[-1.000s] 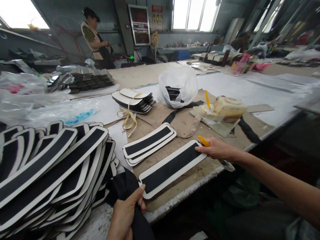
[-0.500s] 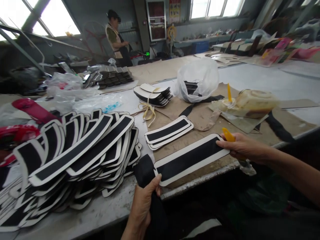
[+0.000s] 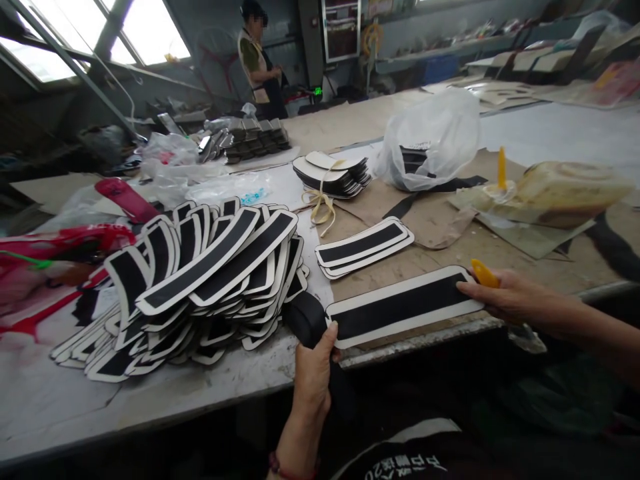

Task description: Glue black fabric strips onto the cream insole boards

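Observation:
A long white panel with a black band (image 3: 400,305) is stretched between my two hands above the table's front edge. My left hand (image 3: 316,367) is closed, its thumb pressing the panel's left end. Black strap material (image 3: 305,315) loops beside that thumb and hangs down behind the hand. At the other end, my right hand (image 3: 505,293) pinches the panel's corner. It also keeps hold of a yellow-handled tool (image 3: 484,273), whose pale lower end shows beneath the hand. Two similar smaller panels (image 3: 364,247) lie stacked just behind. Left of my hands spreads a big heap of banded panels (image 3: 220,280).
A tied bundle of panels (image 3: 330,175) and a clear plastic bag (image 3: 430,140) with black pieces stand farther back. To the right lies a yellowish container (image 3: 565,193) near an upright yellow stick (image 3: 501,167). Red plastic (image 3: 65,253) lies left. A person (image 3: 260,60) stands beyond the table.
My view has turned left, so the table's things sit farther right. Both hands keep their hold on the panel, which looks slightly flatter in tilt.

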Demonstrator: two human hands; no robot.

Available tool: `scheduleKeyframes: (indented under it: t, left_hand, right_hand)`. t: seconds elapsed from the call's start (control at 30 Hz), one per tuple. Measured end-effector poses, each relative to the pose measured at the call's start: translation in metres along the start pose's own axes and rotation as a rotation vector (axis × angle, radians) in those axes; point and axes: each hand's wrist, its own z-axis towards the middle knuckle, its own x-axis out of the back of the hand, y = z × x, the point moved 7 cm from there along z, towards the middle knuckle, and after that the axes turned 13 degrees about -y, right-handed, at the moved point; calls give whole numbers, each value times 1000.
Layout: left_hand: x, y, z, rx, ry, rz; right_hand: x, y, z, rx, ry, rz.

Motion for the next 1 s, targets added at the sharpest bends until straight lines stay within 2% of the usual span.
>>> scheduleKeyframes:
  t: [0.3, 0.43, 0.7, 1.0]
  left_hand:
    - [2, -6, -1, -38, 40, 14]
    - [-2, -3, -3, -46, 26, -1]
    - [1, -3, -2, -48, 134, -27]
    - [2, -6, -2, -50, 160, -14]
  right_hand:
    - [0, -9, -5, 39, 115, -240]
    - [-3, -10, -5, 50, 114, -280]
    - [-9, -3, -5, 161, 135, -282]
    - [-12, -5, -14, 224, 198, -246]
